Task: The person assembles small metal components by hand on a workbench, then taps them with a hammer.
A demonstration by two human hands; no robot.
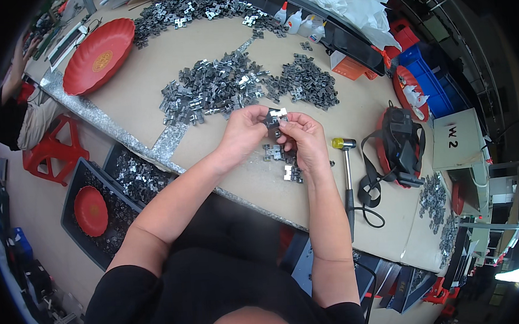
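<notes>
The left hand point(243, 132) and the right hand point(305, 138) are brought together above the desk point(148, 94), their thumbs and fingers closed in a pinch. Between the fingertips a small metal piece point(277, 117) is held by both; its bright, squared face is turned upward, while its lower part is partly hidden by the fingers. Just below the right hand, loose blocky pieces point(274, 153) are laid on the beige desktop, partly covered by the fingers and wrist.

Beyond the hands, a broad heap point(213, 89) of similar grey pieces, notched and glinting, is spread, and a smaller, darker heap point(309, 83) is set beside it. To the right, a hammer point(348, 174) with a shiny metal shaft, yellow-faced head and dark grip is laid lengthwise. A strapped black device point(400, 138) is rested on a red dish.

At the far left, a red plastic dish point(90, 71) with a fluted rim is marked with a round yellow printed emblem. Large dark characters are borne by a pale cabinet point(458, 156) on the right.
</notes>
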